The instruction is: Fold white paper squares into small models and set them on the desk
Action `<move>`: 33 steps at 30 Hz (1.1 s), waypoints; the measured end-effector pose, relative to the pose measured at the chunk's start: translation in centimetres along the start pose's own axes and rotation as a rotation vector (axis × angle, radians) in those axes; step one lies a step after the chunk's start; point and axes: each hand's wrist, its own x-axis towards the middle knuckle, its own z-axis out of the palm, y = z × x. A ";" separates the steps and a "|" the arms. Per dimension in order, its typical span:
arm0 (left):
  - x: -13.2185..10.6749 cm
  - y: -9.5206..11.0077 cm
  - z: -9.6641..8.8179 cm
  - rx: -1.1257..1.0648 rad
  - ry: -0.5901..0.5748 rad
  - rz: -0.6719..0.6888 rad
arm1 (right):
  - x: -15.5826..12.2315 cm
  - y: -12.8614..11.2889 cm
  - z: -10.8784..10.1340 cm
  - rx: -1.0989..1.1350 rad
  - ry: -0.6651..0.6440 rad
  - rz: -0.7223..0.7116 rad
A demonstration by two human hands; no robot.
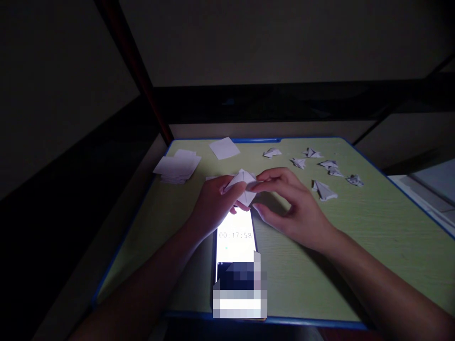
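Note:
My left hand [213, 203] and my right hand [291, 208] both pinch a partly folded white paper piece [242, 182], held just above the table near its middle. The left fingers grip its left side, and the right thumb and forefinger close on its right edge. Under the hands lies a lit phone [235, 241] showing a timer. The room is dim.
A green table [373, 237] with a blue rim carries several finished folded paper figures [323, 189] at the right back. A stack of white paper squares [177, 166] and a single sheet [223, 148] lie at the left back. A dark bed frame stands behind.

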 end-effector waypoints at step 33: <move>0.0 0.2 0.3 0.049 0.011 0.007 | 0.0 0.3 0.4 -0.049 -0.001 0.080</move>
